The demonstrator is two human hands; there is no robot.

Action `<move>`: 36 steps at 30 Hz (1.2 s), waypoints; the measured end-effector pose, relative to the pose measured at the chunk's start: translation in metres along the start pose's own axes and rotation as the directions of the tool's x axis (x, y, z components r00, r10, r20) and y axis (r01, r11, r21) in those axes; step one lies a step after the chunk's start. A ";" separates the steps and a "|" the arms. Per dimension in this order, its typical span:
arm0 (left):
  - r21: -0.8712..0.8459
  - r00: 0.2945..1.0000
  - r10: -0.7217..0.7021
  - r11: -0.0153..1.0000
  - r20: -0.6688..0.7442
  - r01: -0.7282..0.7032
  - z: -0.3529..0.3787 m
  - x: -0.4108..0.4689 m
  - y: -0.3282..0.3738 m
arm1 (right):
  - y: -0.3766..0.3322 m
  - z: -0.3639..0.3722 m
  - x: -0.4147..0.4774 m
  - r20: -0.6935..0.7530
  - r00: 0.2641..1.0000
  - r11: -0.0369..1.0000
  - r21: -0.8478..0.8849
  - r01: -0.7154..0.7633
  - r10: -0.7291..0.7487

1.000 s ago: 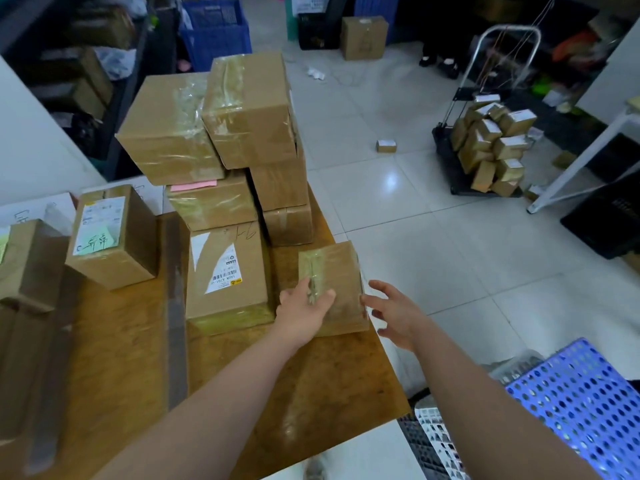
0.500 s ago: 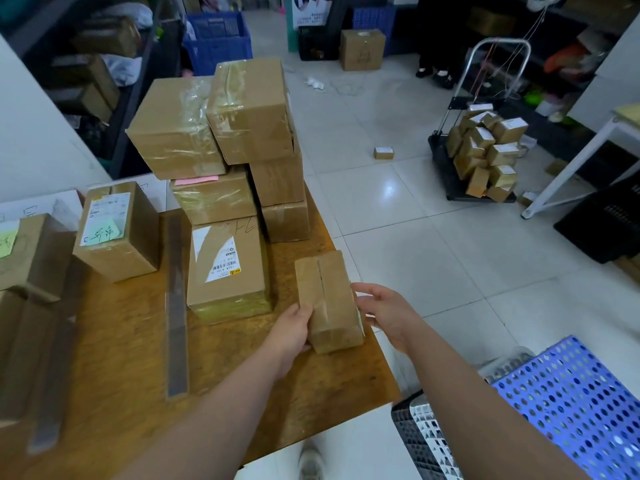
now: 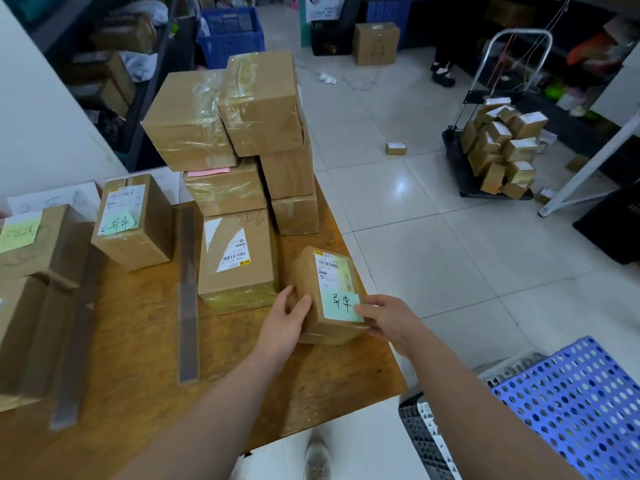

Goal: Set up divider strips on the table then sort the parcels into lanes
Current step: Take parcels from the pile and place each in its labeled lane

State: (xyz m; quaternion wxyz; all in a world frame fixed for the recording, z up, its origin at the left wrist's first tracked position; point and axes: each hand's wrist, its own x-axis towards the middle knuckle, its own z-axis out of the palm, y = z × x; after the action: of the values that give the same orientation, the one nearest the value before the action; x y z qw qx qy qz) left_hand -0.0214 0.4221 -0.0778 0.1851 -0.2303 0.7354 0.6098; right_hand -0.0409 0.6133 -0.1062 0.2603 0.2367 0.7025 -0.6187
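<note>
A small brown parcel (image 3: 327, 292) with a shipping label and a green handwritten note on top sits near the right edge of the wooden table (image 3: 138, 341). My left hand (image 3: 285, 320) grips its left side and my right hand (image 3: 388, 318) grips its right front corner. A grey divider strip (image 3: 188, 296) lies lengthwise on the table to the left, and another strip (image 3: 74, 358) lies further left. Beside the held parcel lies a flat labelled parcel (image 3: 239, 258), with a tall stack of parcels (image 3: 242, 133) behind it.
More labelled parcels (image 3: 133, 220) stand in the left lanes. A blue perforated crate (image 3: 581, 403) sits on the floor at lower right. A trolley of small boxes (image 3: 498, 150) stands on the tiled floor at right. My shoe (image 3: 317, 459) shows under the table edge.
The small parcel has been turned over between my hands: its taped seam faced up before, now the label and green note face up. The camera has moved closer.
</note>
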 end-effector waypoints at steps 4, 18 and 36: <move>-0.028 0.997 0.016 1.000 0.075 -0.014 0.003 -0.003 0.005 | -0.016 -0.007 -0.009 -0.002 0.998 0.996 0.063 0.068 -0.068; -0.252 0.957 0.232 0.929 -0.175 -0.271 -0.075 -0.028 0.039 | -0.116 0.066 -0.042 0.100 0.918 0.923 -0.001 0.386 -0.384; -0.198 0.943 0.071 0.970 -0.326 -0.142 -0.278 -0.023 -0.016 | -0.136 0.301 -0.037 0.326 0.919 0.954 -0.118 0.274 -0.224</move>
State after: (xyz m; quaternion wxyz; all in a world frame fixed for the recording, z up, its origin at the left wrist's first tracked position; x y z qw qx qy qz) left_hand 0.0091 0.1490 -0.0253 0.0050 -0.3037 0.6954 0.6513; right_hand -0.0803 0.2980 -0.0107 0.3040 0.0237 0.7252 -0.6173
